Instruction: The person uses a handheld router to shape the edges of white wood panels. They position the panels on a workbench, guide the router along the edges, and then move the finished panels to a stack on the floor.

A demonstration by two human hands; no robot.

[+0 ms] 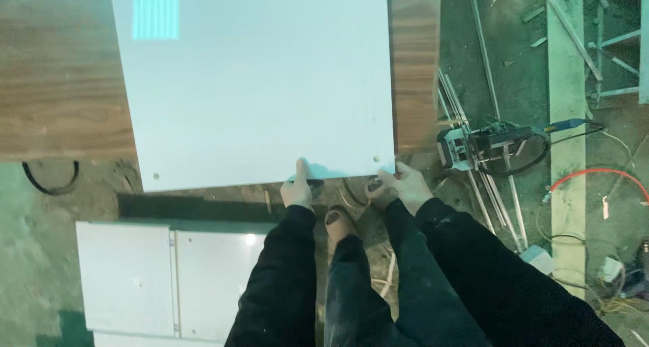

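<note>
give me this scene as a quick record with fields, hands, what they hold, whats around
left hand: grips the near edge of the white panel, thumb on top
right hand: at the panel's near right corner, fingers curled at the edge
panel: flat, lying on a wood-grain board, small holes near its near corners
floor left: white cabinet piece
floor right: power tool, red cable
foot: shoe between the arms

A wood-grain board carries a large white panel, whose near edge overhangs the board's near edge. Below, the dusty concrete floor bears white panels laid side by side, a power tool with thin metal rods, and a red cable.
</note>
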